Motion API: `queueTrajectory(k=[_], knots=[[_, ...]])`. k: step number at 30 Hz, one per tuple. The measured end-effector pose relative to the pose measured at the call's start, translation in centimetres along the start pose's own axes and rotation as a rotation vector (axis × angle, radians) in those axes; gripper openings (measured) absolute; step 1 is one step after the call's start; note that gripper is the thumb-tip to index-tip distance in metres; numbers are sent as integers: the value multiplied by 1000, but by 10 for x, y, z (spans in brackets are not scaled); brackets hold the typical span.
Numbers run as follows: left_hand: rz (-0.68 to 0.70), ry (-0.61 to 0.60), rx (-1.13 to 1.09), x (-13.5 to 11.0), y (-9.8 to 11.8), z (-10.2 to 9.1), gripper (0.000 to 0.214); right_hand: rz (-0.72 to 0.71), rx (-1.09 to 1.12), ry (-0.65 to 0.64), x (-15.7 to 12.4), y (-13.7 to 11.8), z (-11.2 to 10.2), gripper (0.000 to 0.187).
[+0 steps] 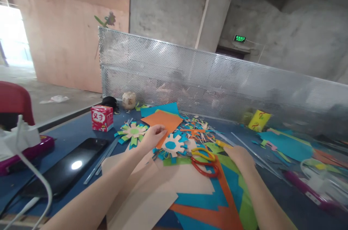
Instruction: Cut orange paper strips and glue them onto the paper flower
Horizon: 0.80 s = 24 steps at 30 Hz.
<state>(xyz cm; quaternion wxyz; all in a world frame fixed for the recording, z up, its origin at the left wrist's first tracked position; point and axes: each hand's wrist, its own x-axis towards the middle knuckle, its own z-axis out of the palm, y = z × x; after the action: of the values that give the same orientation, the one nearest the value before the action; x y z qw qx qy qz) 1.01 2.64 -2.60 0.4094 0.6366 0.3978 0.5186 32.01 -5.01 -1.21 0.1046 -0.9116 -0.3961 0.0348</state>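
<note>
My left hand [155,136] is closed at the left edge of an orange paper sheet [164,118], with its thumb and fingers pinched on it. My right hand [240,157] is wrapped round a slim yellow tool [223,144] whose kind I cannot make out. Between the hands lies a paper flower [176,146] in pale pink and blue. Scissors with red and yellow handles [206,169] rest on pale sheets [187,179]. Left of my left hand is a green and cream paper flower [133,132].
Paper scraps [198,128] are heaped before a perforated metal screen [174,67]. A phone [67,164], a red box [102,118] and clear sticks [104,157] lie at left. Blue sheets [285,145], a yellow packet [259,120] and a purple-edged power strip [310,190] are at right.
</note>
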Motion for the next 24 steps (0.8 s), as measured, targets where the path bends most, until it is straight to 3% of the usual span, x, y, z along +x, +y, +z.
queueTrajectory(k=[3,6,10,12,17,24], knots=[[-23,3,-4,0,-3,-1,17,-9,27,29,-10,0,-15,50],[-74,-2,-19,-1,-2,0,20,23,7,183,-29,-6,-30,56],[-142,-32,-52,-3,3,3,23,-149,-63,720,-59,-32,-38,53],[-182,-64,-68,-4,6,4,23,-287,-61,897,-69,-51,-35,49],[-291,-125,-24,-8,13,4,22,-517,-8,1035,-77,-86,-14,38],[-302,-155,-10,-11,18,7,20,-745,-80,1067,-83,-82,8,29]])
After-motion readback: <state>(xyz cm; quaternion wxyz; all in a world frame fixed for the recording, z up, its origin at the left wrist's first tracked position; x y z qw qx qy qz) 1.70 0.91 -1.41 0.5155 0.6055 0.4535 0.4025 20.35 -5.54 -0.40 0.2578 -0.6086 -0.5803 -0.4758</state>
